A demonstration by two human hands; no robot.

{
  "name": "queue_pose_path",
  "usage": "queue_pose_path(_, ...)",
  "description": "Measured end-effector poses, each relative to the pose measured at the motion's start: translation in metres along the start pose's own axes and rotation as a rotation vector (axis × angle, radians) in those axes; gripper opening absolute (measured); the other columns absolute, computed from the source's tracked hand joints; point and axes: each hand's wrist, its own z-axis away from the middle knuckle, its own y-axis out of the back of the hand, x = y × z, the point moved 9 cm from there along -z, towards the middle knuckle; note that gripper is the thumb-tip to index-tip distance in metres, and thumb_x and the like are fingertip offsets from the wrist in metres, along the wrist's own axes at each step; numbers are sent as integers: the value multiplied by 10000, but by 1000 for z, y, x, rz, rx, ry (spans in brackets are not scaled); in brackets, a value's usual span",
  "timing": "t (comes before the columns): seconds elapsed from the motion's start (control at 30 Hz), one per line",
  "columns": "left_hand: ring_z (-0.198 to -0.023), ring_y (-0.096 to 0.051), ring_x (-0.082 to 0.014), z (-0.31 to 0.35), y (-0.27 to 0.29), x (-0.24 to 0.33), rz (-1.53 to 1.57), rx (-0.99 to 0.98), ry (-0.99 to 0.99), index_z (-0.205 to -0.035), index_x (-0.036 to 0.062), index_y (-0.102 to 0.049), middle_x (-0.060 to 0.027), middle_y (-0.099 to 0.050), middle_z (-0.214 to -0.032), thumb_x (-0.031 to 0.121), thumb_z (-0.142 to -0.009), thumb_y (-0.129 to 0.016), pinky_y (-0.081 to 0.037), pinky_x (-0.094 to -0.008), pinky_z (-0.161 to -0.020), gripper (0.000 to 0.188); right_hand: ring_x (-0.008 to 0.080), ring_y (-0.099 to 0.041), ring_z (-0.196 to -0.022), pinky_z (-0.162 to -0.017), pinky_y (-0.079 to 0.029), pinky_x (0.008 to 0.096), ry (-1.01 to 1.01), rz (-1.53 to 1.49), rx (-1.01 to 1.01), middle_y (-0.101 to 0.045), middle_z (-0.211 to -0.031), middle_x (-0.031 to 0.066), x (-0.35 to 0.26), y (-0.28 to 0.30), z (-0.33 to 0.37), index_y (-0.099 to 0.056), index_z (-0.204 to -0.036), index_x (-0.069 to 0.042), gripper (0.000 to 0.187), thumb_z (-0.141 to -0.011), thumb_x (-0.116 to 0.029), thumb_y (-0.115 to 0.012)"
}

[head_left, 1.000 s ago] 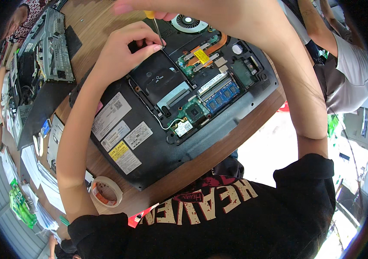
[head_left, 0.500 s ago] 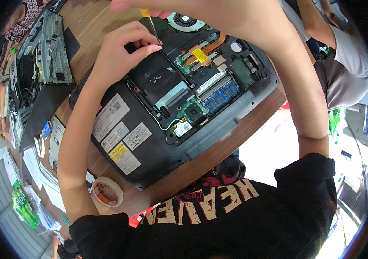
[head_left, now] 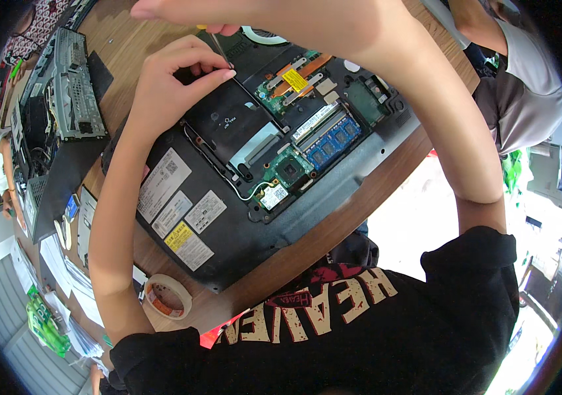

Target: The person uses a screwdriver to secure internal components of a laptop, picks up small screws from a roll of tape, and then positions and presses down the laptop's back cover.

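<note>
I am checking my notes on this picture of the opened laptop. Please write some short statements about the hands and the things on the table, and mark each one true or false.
1. The black opened laptop lies bottom side up on the brown wooden table. True.
2. The right hand holds a thin metal screwdriver over the laptop. True.
3. The left hand rests on the roll of pale tape. False: it touches the screwdriver shaft, and the tape lies apart at the table edge.
4. The blue memory modules lie beside the laptop on the table. False: they sit inside it.
</note>
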Motion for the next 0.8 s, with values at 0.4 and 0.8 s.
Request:
queue_pose_path(0.4,-654,-503,-97,3,1,-1,-42,22,43,-815,12,-678,-19,-582,-763,56,-755,-710,-415,-227,-621,82,392,-598,-669,-578,-481,391,-114,-324,-102,-581,-697,223,12,-14,-1,-502,-899,48,244,-776,-87,-665)
queue_pose_path(0.8,-705,-513,-171,4,3,11,-182,36,-31,-884,10,-549,-64,-522,-831,43,-828,-618,-425,-292,-680,95,290,-551,-555,-516,-432,343,-3,47,170,-543,-610,168,-3,27,13,-531,-770,51,308,-820,-233,-638)
